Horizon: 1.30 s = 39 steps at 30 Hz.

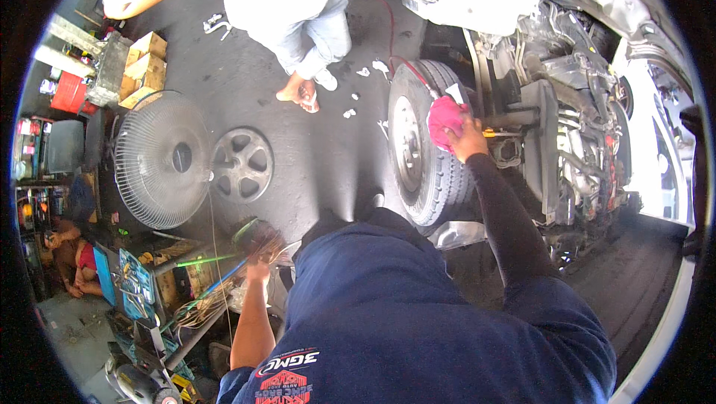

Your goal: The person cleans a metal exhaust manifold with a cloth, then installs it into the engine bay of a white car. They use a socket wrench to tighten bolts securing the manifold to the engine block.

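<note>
Right hand (468,140) is gripping pink rag (441,122) by tire (438,173); hose (392,23), if snagging, could be dragging it. Left hand (260,255): can't tell grip.

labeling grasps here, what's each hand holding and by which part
Right hand: bunched pink cloth, by its right side. Left hand: too blurred to tell.

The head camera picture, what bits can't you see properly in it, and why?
All in the head view:
Red hose: its near end disappears behind the pink cloth.
Right hand: its palm is hidden by the back of the hand.
Left hand: its fingers are blurred, so its grip is unclear.
Person ahead: upper body washed out by glare and cut off by the top edge.
</note>
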### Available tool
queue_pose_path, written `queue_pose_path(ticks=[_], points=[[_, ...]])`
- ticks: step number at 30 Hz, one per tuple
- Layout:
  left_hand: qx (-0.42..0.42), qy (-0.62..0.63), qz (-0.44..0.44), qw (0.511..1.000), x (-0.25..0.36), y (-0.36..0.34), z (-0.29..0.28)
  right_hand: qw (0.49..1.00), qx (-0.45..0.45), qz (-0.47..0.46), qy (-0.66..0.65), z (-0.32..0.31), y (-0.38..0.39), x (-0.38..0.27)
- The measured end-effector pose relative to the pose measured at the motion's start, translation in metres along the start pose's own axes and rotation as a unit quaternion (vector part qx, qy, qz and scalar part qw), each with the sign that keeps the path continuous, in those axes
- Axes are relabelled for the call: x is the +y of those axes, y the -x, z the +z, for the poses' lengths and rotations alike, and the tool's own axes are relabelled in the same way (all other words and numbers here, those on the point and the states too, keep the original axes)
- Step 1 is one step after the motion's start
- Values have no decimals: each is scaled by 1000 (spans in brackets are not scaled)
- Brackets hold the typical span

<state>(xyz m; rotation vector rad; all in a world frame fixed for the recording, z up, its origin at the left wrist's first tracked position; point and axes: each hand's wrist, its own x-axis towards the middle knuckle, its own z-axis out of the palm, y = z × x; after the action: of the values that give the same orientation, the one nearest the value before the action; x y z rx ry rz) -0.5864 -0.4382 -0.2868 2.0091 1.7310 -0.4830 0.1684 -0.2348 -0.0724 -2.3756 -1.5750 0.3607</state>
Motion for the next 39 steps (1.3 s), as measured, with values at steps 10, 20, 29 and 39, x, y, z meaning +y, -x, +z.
queue_pose_path(ticks=[10,20,29,39], points=[[-65,309,-122,941,199,-142,-233,980,198,-7,-26,72,4,26],[-89,106,244,960,386,-578,-175,973,219,11,66,115,16,52],[-139,-59,192,970,561,-881,-20,956,181,4,229,186,16,88],[46,-4,242,969,627,-1079,143,957,147,-33,247,214,-13,127]])
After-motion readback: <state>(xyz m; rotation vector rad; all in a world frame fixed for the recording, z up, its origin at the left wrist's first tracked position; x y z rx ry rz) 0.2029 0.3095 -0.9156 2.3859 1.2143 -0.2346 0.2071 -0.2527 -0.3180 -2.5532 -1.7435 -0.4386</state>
